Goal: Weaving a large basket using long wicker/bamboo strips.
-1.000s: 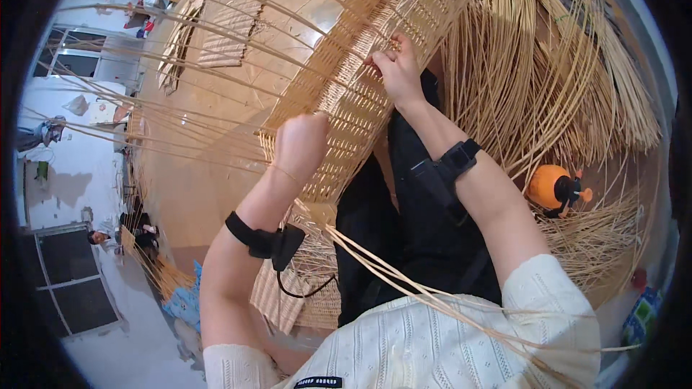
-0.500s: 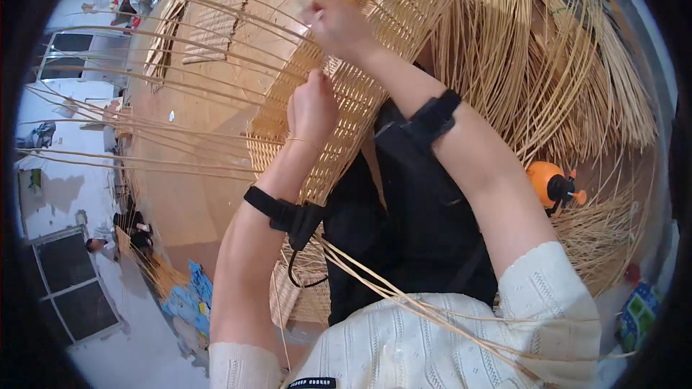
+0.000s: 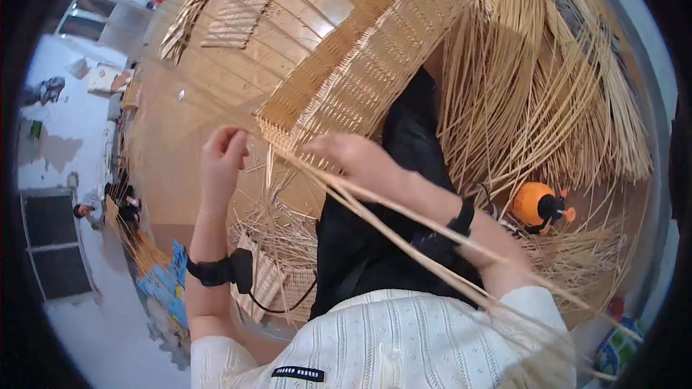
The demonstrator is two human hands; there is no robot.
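Observation:
A long, shallow woven wicker basket [image 3: 382,65] lies slantwise in front of me, its near corner low and loose stakes fanning out from its left side. My left hand [image 3: 225,162] is closed in a pinch just left of that corner; what its fingers hold, if anything, is hidden. At the other side of the corner is my right hand [image 3: 357,158], its fingers drawn together against the weave, blurred, with their grip hidden. Long wicker strands [image 3: 404,245] run from the corner past my right hand, over my right forearm and towards the lower right.
Large bundles of wicker rods [image 3: 497,72] lie at the right. An orange sprayer bottle [image 3: 532,203] stands near them. Woven mats [image 3: 241,16] are on the floor at the far left, with cut scraps [image 3: 277,227] below the basket. Another person [image 3: 86,210] is at the left.
Both hands have come down from the basket's middle to its near corner. My left hand has moved left, off the weave. The strands across my lap now stretch up to the corner.

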